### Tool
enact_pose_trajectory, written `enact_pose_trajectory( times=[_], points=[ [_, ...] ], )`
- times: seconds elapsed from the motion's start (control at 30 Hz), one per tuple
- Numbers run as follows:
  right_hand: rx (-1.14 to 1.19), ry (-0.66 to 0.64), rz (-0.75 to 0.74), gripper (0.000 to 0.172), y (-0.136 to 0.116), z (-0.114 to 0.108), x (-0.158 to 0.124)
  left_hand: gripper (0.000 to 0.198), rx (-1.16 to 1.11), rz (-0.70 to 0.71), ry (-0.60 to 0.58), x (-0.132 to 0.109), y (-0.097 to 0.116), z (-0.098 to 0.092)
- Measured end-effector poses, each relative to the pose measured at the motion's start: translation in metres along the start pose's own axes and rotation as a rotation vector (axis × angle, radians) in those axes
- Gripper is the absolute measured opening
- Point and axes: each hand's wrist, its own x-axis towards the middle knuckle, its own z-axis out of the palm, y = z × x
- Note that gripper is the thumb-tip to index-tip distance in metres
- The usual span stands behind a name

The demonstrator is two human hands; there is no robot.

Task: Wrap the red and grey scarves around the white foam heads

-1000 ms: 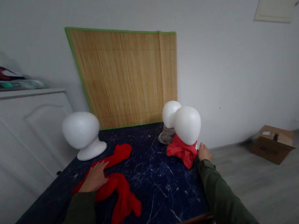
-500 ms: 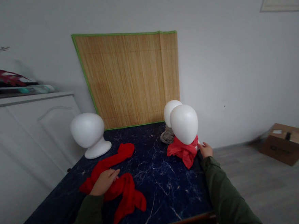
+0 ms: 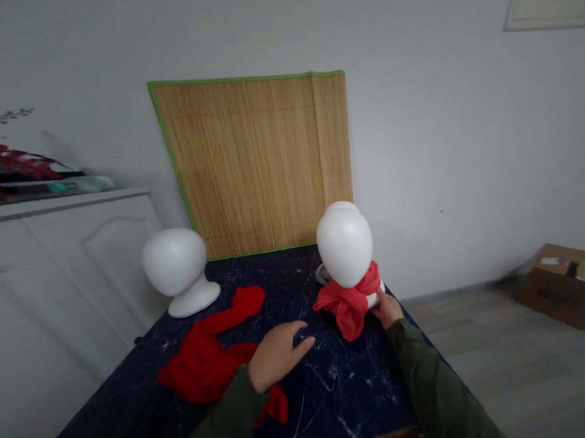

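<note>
The right hand (image 3: 386, 310) grips the base of the head (image 3: 344, 246), which stands scarf-wrapped near the table's (image 3: 350, 390) right edge. The left hand (image 3: 275, 358) hovers open and empty over the middle, beside the loose scarf (image 3: 202, 366). Risk: the head looks light and top-heavy, so a one-handed pull may tip it over that edge.

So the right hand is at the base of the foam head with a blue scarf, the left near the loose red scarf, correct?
No: the head view shows that scarf is red, not blue. The right hand is at the base of the foam head, the left hand near the loose red scarf.
</note>
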Motion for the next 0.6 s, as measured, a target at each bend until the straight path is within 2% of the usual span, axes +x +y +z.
enact_pose_trajectory(
  times=[0.1,0.2,0.3,0.4,0.47,0.53,0.6],
  points=[
    [0.202,-0.111,0.07,0.048,-0.01,0.034,-0.031,0.074,-0.09,-0.013,0.089,0.015,0.018,0.04],
    [0.37,-0.228,0.128,0.049,-0.018,0.065,-0.064,0.104,-0.101,-0.195,0.29,0.022,0.021,0.073],
    [0.687,-0.391,0.229,0.048,-0.024,0.08,-0.086,0.102,-0.078,-0.289,0.475,0.023,0.013,0.088],
    [0.848,-0.397,0.327,0.046,-0.028,0.081,-0.092,0.068,-0.121,-0.2,0.628,0.021,0.002,0.083],
    [0.875,-0.371,0.392,0.045,-0.029,0.078,-0.088,0.048,-0.193,-0.133,0.669,0.02,-0.005,0.072],
    [0.888,-0.363,0.424,0.045,-0.028,0.075,-0.084,0.043,-0.286,-0.13,0.696,0.02,-0.011,0.058],
    [0.898,-0.342,0.442,0.041,-0.026,0.073,-0.079,0.042,-0.372,-0.198,0.751,0.018,-0.02,0.044]
  ],
)
